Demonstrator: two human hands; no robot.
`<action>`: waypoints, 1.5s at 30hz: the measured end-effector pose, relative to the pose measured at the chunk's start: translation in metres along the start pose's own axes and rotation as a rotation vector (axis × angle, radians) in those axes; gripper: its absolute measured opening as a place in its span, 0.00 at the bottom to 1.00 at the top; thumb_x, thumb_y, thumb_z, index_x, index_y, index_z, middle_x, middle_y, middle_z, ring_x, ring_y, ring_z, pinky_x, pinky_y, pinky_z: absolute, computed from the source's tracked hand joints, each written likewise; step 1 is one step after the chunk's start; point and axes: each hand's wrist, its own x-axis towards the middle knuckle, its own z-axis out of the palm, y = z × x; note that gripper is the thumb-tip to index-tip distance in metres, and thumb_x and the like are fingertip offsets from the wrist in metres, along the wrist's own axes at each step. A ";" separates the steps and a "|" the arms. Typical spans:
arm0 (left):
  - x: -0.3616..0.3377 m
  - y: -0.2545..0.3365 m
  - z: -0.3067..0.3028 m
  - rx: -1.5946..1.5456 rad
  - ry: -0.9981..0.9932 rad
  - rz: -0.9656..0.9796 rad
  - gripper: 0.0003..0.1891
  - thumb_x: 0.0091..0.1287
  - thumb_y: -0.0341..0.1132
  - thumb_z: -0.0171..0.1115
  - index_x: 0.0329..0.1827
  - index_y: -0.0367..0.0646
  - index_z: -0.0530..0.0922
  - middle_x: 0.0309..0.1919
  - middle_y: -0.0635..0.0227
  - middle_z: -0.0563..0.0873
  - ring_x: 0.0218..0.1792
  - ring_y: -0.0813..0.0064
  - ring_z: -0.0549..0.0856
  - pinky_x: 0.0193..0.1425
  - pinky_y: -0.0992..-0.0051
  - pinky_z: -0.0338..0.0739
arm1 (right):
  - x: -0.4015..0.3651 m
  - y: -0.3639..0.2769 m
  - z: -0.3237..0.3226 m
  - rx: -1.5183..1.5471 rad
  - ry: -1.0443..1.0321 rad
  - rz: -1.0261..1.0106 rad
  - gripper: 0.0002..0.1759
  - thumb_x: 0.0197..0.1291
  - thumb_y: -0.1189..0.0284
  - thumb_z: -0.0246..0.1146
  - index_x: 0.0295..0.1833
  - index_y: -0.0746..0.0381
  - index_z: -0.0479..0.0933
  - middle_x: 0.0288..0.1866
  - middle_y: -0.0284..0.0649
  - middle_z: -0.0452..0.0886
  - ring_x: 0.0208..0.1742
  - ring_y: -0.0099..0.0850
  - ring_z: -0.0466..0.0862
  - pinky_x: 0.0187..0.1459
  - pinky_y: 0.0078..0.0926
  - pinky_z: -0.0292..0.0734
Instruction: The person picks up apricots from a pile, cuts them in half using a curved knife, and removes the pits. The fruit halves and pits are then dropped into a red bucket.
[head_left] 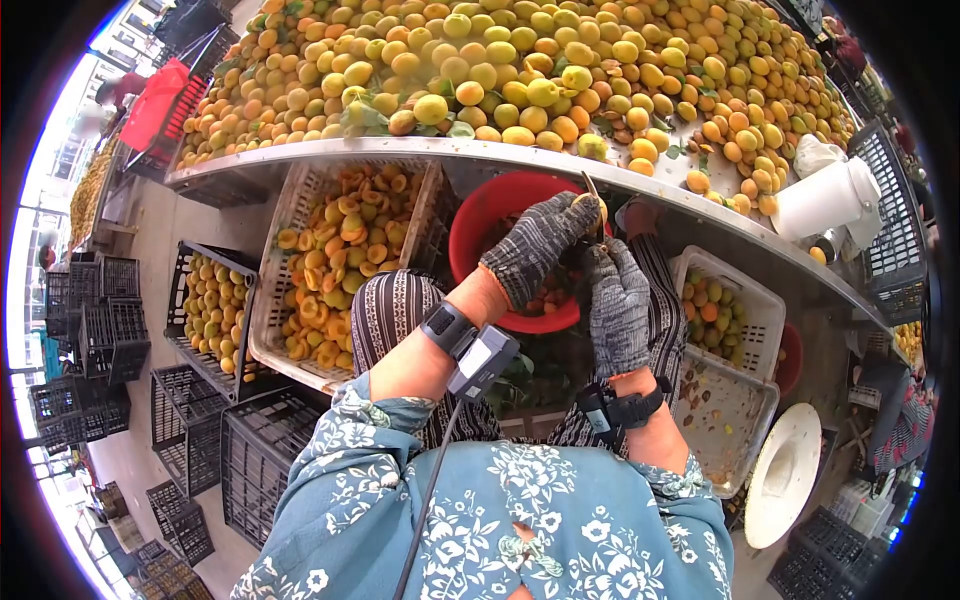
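Observation:
My left hand (pixel 540 250), in a grey knit glove, is closed with a yellow-orange apricot (pixel 599 214) at its fingertips. A thin blade (pixel 588 183) sticks up beside the fruit; it seems to belong to a small knife whose handle is hidden in my gloved right hand (pixel 618 310). The right fingers are curled closed, just below the apricot. Both hands hang over the right side of a red tub (pixel 475 215), which holds dark reddish-brown bits that are partly covered by my hands.
Whole apricots (pixel 540 92) are heaped on a metal-edged table (pixel 400 147) ahead. To the left stand a pale crate (pixel 265 320) of split apricots and black crates (pixel 265 455). On the right are a white crate (pixel 765 340), a grey tray (pixel 735 420) and a white hat (pixel 783 475).

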 end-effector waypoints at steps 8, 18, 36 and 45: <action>-0.001 0.009 0.000 -0.063 0.035 -0.030 0.12 0.73 0.36 0.54 0.53 0.40 0.78 0.44 0.70 0.83 0.47 0.80 0.81 0.56 0.77 0.75 | -0.001 0.000 0.005 -0.071 0.009 -0.115 0.13 0.67 0.70 0.59 0.48 0.69 0.79 0.31 0.36 0.81 0.31 0.21 0.75 0.35 0.22 0.73; 0.006 -0.024 0.001 0.540 0.075 0.293 0.12 0.75 0.36 0.51 0.51 0.39 0.78 0.43 0.67 0.83 0.47 0.78 0.80 0.55 0.76 0.75 | 0.009 0.029 0.000 -0.300 0.059 -0.192 0.13 0.67 0.70 0.58 0.50 0.69 0.78 0.35 0.46 0.85 0.33 0.28 0.82 0.38 0.27 0.76; 0.004 -0.009 0.021 -0.327 0.257 -0.309 0.12 0.71 0.44 0.56 0.38 0.46 0.80 0.30 0.70 0.83 0.30 0.75 0.81 0.36 0.73 0.77 | -0.007 0.007 0.017 0.483 -0.052 0.076 0.09 0.67 0.70 0.59 0.47 0.62 0.77 0.34 0.30 0.80 0.33 0.19 0.78 0.35 0.17 0.74; 0.004 0.003 -0.003 -0.460 0.180 -0.336 0.14 0.70 0.47 0.56 0.43 0.46 0.78 0.35 0.63 0.86 0.28 0.69 0.85 0.28 0.71 0.80 | -0.005 -0.015 -0.023 0.181 0.054 0.103 0.09 0.58 0.76 0.67 0.44 0.63 0.79 0.35 0.28 0.80 0.33 0.16 0.76 0.34 0.14 0.72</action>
